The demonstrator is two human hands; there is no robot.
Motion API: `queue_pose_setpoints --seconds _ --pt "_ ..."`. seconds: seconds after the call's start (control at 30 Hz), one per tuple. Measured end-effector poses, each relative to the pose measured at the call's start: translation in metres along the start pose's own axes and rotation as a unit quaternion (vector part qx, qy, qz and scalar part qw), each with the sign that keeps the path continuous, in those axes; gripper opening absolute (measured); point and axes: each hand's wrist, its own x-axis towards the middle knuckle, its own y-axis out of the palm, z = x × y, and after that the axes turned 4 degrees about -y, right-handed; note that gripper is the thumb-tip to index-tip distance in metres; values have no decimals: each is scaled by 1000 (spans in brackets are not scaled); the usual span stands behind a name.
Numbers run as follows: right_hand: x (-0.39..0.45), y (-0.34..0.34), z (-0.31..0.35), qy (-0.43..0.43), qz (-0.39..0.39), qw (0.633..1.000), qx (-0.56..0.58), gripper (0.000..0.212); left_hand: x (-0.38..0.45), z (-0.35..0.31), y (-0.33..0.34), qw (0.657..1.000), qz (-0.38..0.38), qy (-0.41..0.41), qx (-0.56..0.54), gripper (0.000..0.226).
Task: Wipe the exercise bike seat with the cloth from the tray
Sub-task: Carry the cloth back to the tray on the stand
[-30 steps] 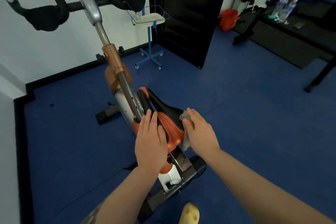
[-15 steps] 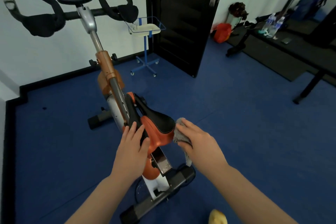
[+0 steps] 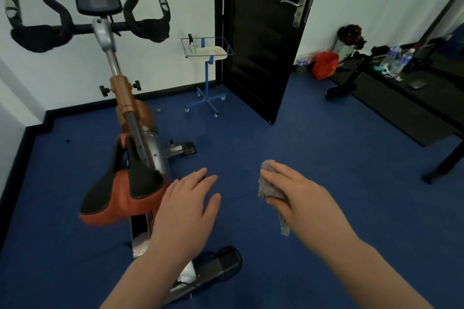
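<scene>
The right hand point(image 3: 301, 198) is clamped on a grey cloth point(image 3: 272, 189), fingers folded over the bunched top while a loose tail hangs down below the palm. It hovers over the blue floor point(image 3: 326, 158), well apart from the bike. The left hand point(image 3: 188, 206) is flat and spread, fingers apart and holding nothing (palm down). Just to the left of that hand, nearly touching its outer edge, sits the orange and black seat point(image 3: 123, 193) of the exercise bike point(image 3: 133, 118), tilted nose-up toward the handlebars. Far beyond both hands, against the white wall beside the black door point(image 3: 263, 45), stands the wire tray point(image 3: 208, 51) on its blue wheeled stand, with a small bottle in its left corner.
</scene>
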Motion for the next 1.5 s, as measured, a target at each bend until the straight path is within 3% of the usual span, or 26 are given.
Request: queue_pose_setpoints --seconds 0.47,0.73,0.93,1.5 --pt "54 -46 -142 5 16 999 45 49 92 -74 40 996 -32 -68 52 45" --pt "159 -59 -206 -24 56 998 27 47 193 -103 77 993 -40 -103 35 44" --pt "231 -72 -237 -47 39 997 46 46 266 -121 85 991 -28 -111 67 42" --pt "434 -136 -365 -192 67 979 25 46 458 -203 123 972 -114 -203 33 41"
